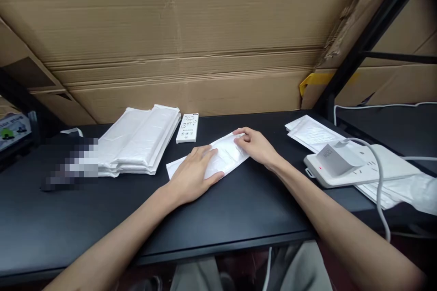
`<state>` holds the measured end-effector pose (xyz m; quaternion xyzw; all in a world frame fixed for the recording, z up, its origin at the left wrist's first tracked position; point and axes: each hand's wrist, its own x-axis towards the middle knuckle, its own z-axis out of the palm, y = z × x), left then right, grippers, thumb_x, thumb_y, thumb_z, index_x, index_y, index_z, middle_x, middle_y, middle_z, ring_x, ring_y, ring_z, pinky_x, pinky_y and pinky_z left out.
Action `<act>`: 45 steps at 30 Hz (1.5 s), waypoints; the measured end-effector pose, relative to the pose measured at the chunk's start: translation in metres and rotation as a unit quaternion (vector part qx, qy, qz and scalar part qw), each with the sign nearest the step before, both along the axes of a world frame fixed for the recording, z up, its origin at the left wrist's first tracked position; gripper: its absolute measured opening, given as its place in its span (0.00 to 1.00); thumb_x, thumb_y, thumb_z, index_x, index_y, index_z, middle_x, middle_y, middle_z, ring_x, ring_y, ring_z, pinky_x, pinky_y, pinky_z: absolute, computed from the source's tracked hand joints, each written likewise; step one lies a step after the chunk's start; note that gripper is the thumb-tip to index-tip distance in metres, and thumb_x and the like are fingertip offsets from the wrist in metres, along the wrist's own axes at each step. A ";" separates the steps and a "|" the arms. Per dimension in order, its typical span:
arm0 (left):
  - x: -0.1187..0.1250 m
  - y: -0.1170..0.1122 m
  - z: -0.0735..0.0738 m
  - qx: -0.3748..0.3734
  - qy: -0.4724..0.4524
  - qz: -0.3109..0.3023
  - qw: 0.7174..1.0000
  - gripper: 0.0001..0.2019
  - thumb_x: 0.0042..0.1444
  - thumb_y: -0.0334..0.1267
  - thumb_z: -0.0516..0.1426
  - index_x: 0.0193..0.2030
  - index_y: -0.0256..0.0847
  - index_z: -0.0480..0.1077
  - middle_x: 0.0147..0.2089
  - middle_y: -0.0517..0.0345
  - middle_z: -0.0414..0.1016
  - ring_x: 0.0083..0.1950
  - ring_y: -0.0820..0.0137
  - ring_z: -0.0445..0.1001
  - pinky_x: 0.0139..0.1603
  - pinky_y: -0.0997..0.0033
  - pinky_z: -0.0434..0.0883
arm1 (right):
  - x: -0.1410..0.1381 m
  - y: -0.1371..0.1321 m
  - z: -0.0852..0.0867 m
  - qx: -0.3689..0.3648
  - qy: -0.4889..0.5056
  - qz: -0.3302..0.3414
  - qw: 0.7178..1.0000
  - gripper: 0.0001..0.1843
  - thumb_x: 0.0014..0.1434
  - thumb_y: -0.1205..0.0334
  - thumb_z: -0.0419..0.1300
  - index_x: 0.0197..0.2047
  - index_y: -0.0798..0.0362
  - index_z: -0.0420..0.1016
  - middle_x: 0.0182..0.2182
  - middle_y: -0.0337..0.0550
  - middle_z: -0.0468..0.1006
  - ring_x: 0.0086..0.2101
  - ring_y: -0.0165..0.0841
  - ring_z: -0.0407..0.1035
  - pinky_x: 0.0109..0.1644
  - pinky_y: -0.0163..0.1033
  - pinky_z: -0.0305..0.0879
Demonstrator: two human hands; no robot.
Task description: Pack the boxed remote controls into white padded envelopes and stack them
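A folded white mailer (225,157) is being held down on a black table (102,223), lying at a slant between the two hands. The left hand (193,173) is being pressed open and flat on the mailer's left part, with the fingers spread and nothing clamped. The right hand (254,146) is being kept on the mailer's right end, with its fingers (240,132) curved over the edge; whether that edge is being pinched cannot be told. The hands are being held apart, with part of the mailer showing between them. Farther left, a stack of mailers (136,138) is lying just beside a white remote (187,127), and a blurred patch (70,163) is covering the stack's left end. Farther right, a white power strip (362,166) is resting on more mailers (312,132). Behind the table, a cardboard wall (170,22) is standing.
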<state>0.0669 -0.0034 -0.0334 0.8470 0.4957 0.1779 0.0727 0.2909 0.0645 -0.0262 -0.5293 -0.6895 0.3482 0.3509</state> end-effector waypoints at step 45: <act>0.000 0.000 0.012 0.037 0.059 0.017 0.997 0.26 0.66 0.44 0.49 0.69 0.39 0.55 0.64 0.46 0.66 0.61 0.56 0.67 0.59 0.54 0.66 | -0.001 0.001 0.000 0.003 0.095 0.000 0.995 0.19 0.56 0.54 0.59 0.49 0.51 0.74 0.30 0.38 0.79 0.33 0.32 0.72 0.38 0.37 0.65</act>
